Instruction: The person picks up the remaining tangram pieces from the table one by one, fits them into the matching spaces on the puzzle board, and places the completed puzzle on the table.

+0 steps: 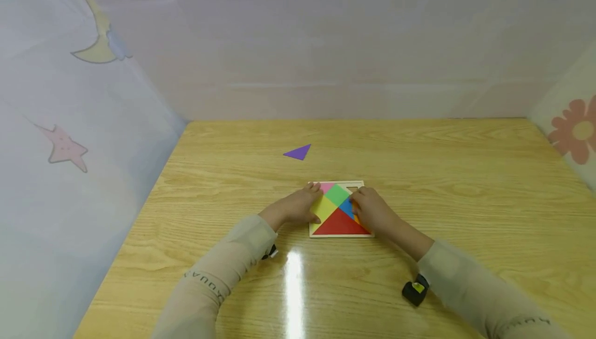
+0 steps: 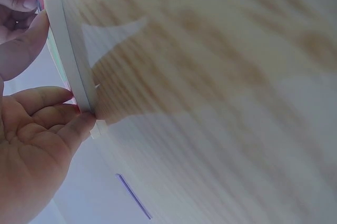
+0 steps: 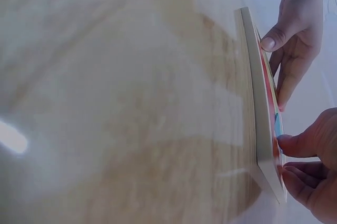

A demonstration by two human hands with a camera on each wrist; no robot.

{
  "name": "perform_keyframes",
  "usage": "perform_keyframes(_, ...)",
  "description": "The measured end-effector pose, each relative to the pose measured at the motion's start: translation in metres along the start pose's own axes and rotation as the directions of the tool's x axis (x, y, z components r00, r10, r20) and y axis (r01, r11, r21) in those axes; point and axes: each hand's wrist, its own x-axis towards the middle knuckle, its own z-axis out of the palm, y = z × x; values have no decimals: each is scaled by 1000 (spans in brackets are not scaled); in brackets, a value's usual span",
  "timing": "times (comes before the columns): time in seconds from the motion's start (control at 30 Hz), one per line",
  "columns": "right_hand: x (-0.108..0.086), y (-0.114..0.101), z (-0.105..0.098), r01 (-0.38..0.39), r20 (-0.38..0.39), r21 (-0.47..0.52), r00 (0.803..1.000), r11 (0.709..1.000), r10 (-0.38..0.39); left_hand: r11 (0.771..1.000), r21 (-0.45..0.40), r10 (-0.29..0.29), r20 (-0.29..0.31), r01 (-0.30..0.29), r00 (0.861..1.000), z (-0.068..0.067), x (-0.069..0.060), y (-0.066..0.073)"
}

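Note:
A square wooden tangram tray (image 1: 337, 236) lies on the table, with red (image 1: 341, 225), yellow (image 1: 322, 208), green (image 1: 337, 194), pink (image 1: 327, 188) and blue (image 1: 347, 208) pieces in it. My left hand (image 1: 298, 206) rests along the tray's left side, its thumb on the yellow piece and its fingers at the far left edge. At the right side, my right hand (image 1: 372, 208) pinches the orange piece (image 1: 357, 219) with thumb and curled fingers, partly covering it. Part of a bare recess (image 1: 352, 189) shows near the top right corner. A purple triangle (image 1: 299, 152) lies apart, beyond the tray.
The wooden table (image 1: 442, 173) meets a pale backdrop (image 1: 326, 44) at its far edge. Patterned walls stand left and right. A bright reflection lies on the near tabletop. Black wrist devices (image 1: 415, 291) sit under the sleeves.

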Motion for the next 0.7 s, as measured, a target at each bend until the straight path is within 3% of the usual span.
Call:
perform_keyframes(0.33,-14,-4,-1,28,-27,-28,999,999,-28,1000,-8,-1,0,1,1000,2,0,-1)
perform_keyframes(0.7,-26,-8,1,119,-50,-123,991,985,-126,1000,-5,2,-1,-2,1000,1,2,-1)
